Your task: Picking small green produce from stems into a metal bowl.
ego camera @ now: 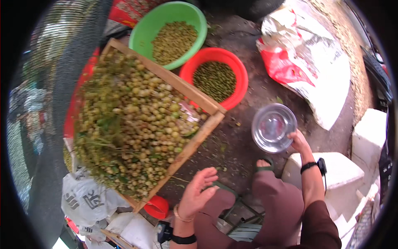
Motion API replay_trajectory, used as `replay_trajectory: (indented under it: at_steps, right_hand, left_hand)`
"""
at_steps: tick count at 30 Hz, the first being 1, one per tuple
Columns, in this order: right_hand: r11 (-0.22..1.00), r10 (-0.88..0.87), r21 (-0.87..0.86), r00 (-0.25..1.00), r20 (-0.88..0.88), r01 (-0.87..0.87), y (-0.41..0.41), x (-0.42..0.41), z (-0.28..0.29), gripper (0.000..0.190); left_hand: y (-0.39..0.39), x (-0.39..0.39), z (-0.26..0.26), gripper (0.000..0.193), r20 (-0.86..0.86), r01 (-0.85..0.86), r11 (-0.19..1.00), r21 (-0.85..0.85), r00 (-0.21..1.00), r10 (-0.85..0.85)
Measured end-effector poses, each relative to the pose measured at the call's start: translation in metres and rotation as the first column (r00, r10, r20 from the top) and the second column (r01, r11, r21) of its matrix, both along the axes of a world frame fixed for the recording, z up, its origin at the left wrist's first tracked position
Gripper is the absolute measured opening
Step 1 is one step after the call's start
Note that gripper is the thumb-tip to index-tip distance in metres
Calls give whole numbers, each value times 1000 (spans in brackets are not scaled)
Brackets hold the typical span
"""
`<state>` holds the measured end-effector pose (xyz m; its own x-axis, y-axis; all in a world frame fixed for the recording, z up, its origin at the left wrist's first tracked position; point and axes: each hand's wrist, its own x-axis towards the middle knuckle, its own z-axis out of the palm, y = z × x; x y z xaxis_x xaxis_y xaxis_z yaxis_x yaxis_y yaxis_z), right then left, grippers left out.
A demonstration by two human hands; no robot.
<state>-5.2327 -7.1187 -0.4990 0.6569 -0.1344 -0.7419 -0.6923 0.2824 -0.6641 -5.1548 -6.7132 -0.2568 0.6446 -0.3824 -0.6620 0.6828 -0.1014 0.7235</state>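
Note:
My right hand (299,141) grips the rim of a clear plastic bowl (270,129), held out over the dirt floor with nothing seen inside it. My left hand (200,193) hovers in front of my knee, fingers apart and nothing in them. Beside it stands a wooden-framed tray (192,146) heaped with small round yellow-green fruits (149,109), leaves and thin stems. Beyond the tray's far edge are a green plastic basin (136,40) of yellowish pieces and a red plastic basin (241,81) of small dark green fruits.
A white and red woven sack (329,71) lies at the right. White foam boxes (329,168) stand beside my right leg. White plastic bags (90,199) and a red container (157,207) sit near the tray's close corner. Dark netting (68,109) hangs at the left.

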Motion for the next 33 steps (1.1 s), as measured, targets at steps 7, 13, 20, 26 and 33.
replay_trajectory:
  at_steps: [7,13,20,26,33]
  right_hand:
    - [986,49,166,986,-162,-21,-5,19,-38,39]
    - [989,111,120,977,-182,-90,-17,14,-29,41]
    - [975,221,66,949,-224,-212,-20,16,-18,32]
    - [920,377,-59,917,-133,-387,-15,24,-16,32]
    - [976,192,116,978,-75,-183,-18,5,-25,23]
  left_hand:
    - [14,8,24,54,182,247,909,337,930,-320]
    - [19,-2,26,58,288,359,830,428,816,-501]
    - [23,-11,34,55,284,400,777,487,769,-573]
    - [33,-23,49,54,332,380,748,544,721,-608]
    - [41,-41,56,51,349,321,781,535,759,-550]
